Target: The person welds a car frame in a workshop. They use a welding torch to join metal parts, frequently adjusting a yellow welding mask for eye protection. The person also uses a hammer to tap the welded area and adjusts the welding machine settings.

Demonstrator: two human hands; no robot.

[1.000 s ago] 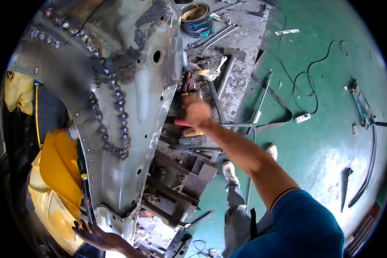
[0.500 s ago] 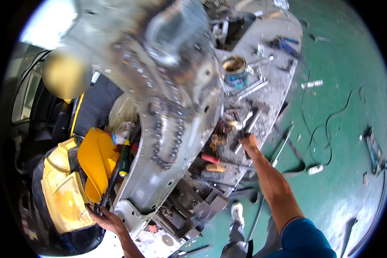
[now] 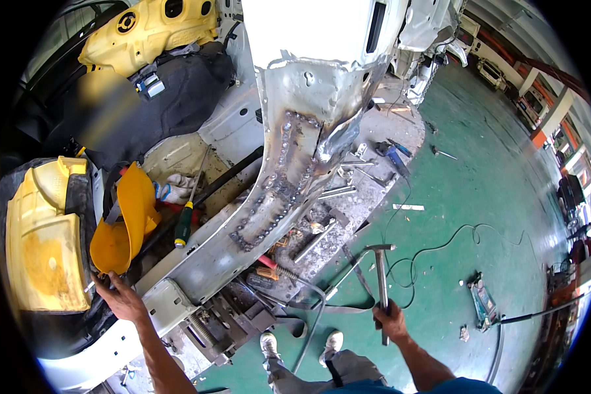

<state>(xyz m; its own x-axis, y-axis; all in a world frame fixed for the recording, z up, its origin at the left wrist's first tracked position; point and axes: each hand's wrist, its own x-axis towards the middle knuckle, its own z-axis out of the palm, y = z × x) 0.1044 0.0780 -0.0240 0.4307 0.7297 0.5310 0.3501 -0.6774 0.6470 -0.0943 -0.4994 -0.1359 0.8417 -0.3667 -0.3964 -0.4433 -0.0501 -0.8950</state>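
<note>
"Steel-grey, that hammer (image 3: 381, 279): where exactly is it?"

"In the right hand (image 3: 392, 320). The fingers are clamped round its dark grip, low on the handle, so the butt pokes out just on the near side of them and the head sits beyond them, away from the body."

"And its long axis?"

"It runs nearly straight away from the person, with the head crosswise at the far end (over the green floor (image 3: 433, 197) in this view, not over the surface (image 3: 369, 200))."

"What lies left of those fingers?"

"The welded metal panel (image 3: 259, 213): left of them and farther off, well apart from the hammer's head. It slants, its near end toward the left hand (image 3: 121, 301), its far end away and to the right. The left hand is nearer to that near end."

"Are the left fingers holding anything?"

"I can't tell. A thin pale stick (image 3: 89, 287) shows beside their tips, but whether they pinch it is unclear. Just beyond them is the curved yellow piece (image 3: 111, 246); touching or not, I can't say. A green-handled screwdriver (image 3: 184, 226) lies farther away, to their right."
</note>
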